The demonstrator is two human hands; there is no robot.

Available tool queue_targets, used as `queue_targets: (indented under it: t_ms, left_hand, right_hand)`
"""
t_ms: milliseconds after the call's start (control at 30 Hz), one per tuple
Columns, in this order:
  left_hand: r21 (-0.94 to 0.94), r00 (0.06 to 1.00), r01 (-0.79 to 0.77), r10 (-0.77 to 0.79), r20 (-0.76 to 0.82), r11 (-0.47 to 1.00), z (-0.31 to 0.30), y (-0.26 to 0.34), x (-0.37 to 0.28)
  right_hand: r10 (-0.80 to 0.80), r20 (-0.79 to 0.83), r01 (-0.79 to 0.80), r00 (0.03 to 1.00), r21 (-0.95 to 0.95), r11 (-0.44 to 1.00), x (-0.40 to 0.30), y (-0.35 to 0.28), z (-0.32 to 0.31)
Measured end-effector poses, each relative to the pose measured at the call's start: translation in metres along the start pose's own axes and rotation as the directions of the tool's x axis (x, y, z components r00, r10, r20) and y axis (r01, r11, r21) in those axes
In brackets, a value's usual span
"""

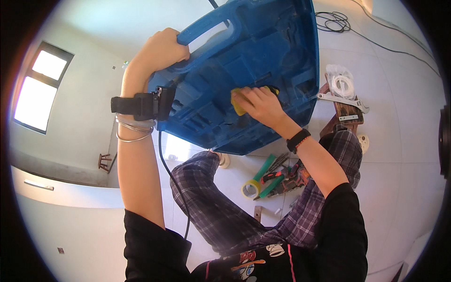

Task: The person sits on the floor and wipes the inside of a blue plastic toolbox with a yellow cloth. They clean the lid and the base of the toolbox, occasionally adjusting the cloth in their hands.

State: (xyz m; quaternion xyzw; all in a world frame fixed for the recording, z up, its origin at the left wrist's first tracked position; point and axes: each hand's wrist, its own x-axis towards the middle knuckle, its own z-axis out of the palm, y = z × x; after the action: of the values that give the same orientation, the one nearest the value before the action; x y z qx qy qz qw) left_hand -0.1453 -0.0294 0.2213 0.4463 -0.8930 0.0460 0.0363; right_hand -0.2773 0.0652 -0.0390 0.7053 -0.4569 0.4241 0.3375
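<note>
A blue moulded plastic tool case (246, 60) is held up in front of me, its recessed inner side facing me. My left hand (160, 49) grips the case at the end of its handle, on the upper left. With bent fingers, my right hand (262, 107) presses a yellow cloth (239, 102) against the middle of the recesses. A dark edge shows beside the cloth, under my fingers. Part of the case runs out of view at the top.
Tape (250, 189), a power tool (294, 183) and several hand tools lie on the floor between my legs. To the right, a wooden stool (343, 109) bears an adjustable wrench (343, 101) and a bagged white roll (342, 86). A black cable (333, 22) lies coiled beyond.
</note>
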Motion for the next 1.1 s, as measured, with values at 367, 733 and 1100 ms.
queue_targets:
  t_ms: [367, 733, 1100]
  left_hand:
    - [0.008, 0.998, -0.060, 0.061, -0.034, 0.998, 0.003, 0.001, -0.003]
    - [-0.121, 0.982, -0.188, 0.191, 0.011, 0.975, -0.001, -0.017, 0.000]
    - [-0.090, 0.997, -0.038, 0.044, 0.066, 0.995, -0.020, 0.023, -0.019]
  right_hand:
    - [0.057, 0.113, -0.047, 0.992, -0.086, 0.995, -0.021, -0.002, 0.021]
    - [0.251, 0.304, -0.225, 0.919, -0.119, 0.967, -0.048, 0.001, 0.010]
    - [0.240, 0.008, -0.240, 0.971, 0.104, 0.965, -0.007, 0.007, -0.010]
